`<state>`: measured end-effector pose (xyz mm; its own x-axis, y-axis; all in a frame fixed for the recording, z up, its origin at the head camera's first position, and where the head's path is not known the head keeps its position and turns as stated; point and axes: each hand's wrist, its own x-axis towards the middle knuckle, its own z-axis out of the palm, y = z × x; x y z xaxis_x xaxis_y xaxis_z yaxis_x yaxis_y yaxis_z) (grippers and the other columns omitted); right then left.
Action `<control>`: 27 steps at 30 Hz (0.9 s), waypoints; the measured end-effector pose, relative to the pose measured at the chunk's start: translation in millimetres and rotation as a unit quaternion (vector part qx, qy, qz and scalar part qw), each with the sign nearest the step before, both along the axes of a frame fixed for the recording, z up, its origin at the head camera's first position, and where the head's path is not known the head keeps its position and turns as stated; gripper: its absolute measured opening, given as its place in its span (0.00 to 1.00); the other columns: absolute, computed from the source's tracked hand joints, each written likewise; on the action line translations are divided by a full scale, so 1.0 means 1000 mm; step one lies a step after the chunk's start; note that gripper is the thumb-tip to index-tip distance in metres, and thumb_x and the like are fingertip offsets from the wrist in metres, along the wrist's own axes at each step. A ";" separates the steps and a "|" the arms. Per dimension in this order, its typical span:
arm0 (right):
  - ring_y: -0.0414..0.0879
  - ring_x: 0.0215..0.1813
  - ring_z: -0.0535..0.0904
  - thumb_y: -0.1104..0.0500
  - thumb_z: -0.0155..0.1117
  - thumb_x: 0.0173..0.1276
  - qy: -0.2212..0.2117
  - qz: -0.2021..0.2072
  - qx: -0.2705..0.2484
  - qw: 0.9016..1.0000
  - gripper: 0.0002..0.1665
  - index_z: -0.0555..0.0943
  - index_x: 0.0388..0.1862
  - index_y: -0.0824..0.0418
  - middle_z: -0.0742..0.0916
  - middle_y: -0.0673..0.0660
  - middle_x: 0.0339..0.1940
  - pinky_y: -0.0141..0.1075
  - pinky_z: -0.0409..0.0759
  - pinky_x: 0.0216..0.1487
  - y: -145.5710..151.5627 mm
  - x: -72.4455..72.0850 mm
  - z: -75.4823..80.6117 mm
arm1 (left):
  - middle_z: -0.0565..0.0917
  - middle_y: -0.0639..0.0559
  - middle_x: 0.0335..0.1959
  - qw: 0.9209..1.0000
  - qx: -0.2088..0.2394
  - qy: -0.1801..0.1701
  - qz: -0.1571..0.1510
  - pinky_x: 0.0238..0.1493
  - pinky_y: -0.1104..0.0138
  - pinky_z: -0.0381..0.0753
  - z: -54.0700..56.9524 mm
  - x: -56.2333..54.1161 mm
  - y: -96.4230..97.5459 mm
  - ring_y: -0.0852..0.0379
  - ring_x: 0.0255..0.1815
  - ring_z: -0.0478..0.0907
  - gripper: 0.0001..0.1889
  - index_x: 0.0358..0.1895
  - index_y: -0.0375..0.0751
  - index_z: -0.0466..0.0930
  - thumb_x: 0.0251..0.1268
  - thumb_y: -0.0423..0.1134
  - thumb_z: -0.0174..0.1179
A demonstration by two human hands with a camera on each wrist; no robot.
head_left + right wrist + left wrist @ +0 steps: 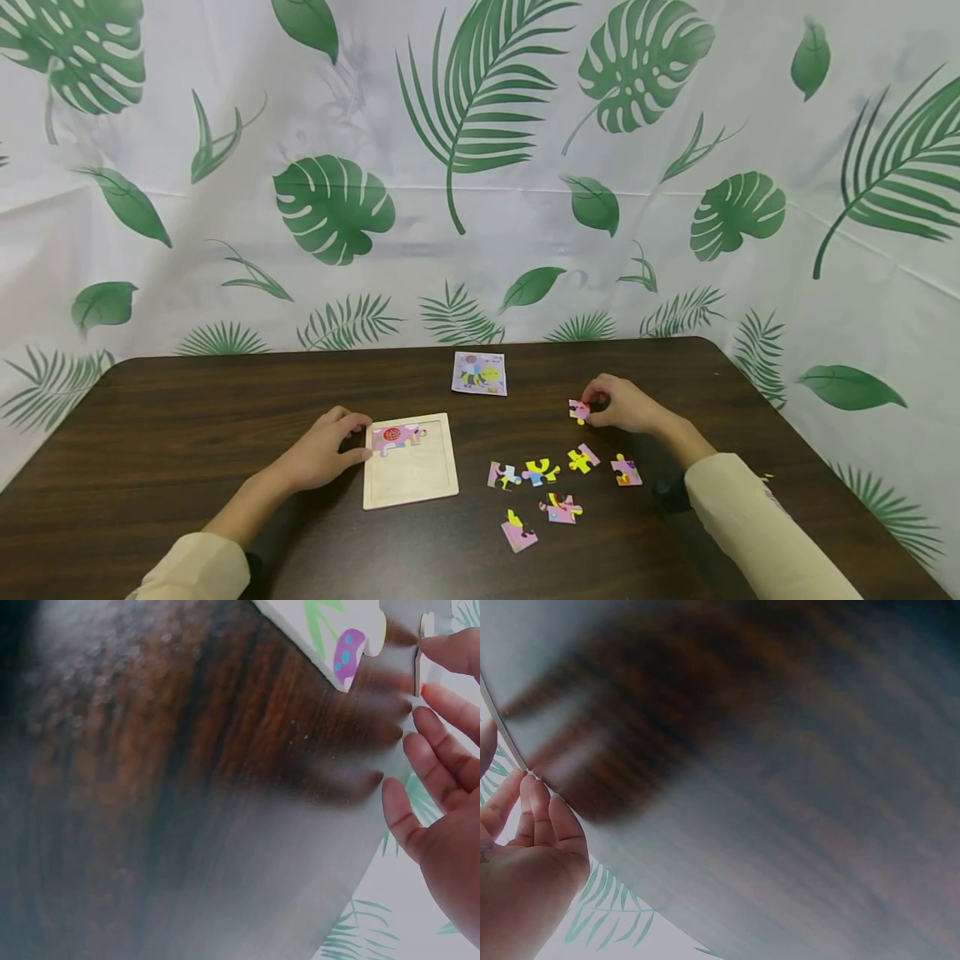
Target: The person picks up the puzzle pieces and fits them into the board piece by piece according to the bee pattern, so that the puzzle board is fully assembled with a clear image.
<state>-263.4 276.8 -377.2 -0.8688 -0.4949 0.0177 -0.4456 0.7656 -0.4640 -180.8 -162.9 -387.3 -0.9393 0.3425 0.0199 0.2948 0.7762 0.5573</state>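
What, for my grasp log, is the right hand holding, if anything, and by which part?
The right hand pinches a pink jigsaw piece by its right side in the head view.

A flat, partly filled wooden tray (410,483) lies left of a pink puzzle piece (575,410), possibly tilted.

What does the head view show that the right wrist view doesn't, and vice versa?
Only the head view shows the left hand, the square pale wooden puzzle tray and the square printed bee picture. Only the right wrist view clearly shows a blue-dotted purple patch on a flat, pale, green-marked puzzle piece. Both share the right hand pinching a separate pink puzzle piece, the dark brown wood-grain table and the white backdrop with green leaves.
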 end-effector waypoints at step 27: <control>0.46 0.34 0.71 0.63 0.69 0.50 0.007 -0.012 -0.002 1.000 0.12 0.76 0.33 0.63 0.77 0.52 0.31 0.40 0.73 0.37 0.002 0.002 -0.003 | 0.72 0.45 0.42 1.000 -0.001 0.007 -0.004 0.48 0.51 0.71 -0.001 0.000 0.000 0.46 0.46 0.70 0.19 0.51 0.35 0.73 0.56 0.37 0.63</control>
